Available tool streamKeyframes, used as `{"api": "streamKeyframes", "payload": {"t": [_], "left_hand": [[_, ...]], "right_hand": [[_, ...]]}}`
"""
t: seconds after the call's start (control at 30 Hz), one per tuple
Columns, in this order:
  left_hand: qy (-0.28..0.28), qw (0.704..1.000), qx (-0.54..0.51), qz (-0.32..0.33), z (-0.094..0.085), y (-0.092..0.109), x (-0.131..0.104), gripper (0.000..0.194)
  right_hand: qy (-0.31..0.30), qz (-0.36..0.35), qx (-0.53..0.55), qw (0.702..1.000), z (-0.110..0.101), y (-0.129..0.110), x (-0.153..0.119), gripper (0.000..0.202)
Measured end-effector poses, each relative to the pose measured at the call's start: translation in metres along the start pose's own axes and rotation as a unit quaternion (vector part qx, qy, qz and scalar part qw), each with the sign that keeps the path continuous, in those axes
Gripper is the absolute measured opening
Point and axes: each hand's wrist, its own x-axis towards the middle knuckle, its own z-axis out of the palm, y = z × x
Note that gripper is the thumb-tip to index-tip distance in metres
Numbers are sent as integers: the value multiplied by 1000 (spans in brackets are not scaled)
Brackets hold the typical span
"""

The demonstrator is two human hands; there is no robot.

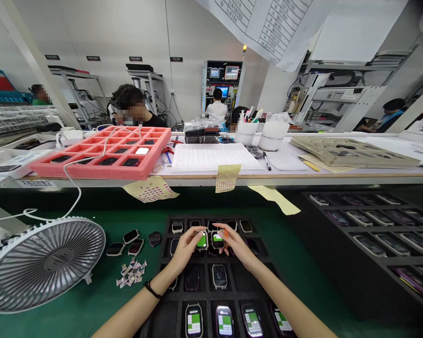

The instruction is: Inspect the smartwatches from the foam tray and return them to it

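My left hand (187, 244) is closed around the edge of a smartwatch case (201, 241) without a strap, its screen lit green and white. In my right hand (237, 241) is a second smartwatch case (217, 239) with a similar lit screen, gripped at its right side. Both are held side by side over a black foam tray (245, 277). Other watch cases lie in the tray's pockets, among them a dark-screened one (219, 276) just below my hands. Along the near row several screens glow green and white, such as this watch case (193, 321).
A white fan (58, 260) stands at left, beside loose watch cases (130, 236) and a pile of small metallic pieces (131, 273). Another black tray (384, 234) is at right. On the raised shelf are a pink foam tray (102, 152), papers (215, 156) and a beige tray (354, 152).
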Motion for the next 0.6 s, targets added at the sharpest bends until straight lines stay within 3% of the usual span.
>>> {"api": "streamKeyframes", "payload": {"t": [0.2,0.47,0.6], "left_hand": [[2,1000,1,-3,0,0,0,38],[-4,999,-28,41,3,-9,2,53],[1,999,-20,37,2,-8,1,48]], "right_hand": [[1,3,-5,1000,0,-1,0,51],[4,1,-4,1000,0,-1,0,51],[9,4,-6,1000,1,-3,-1,49]]}}
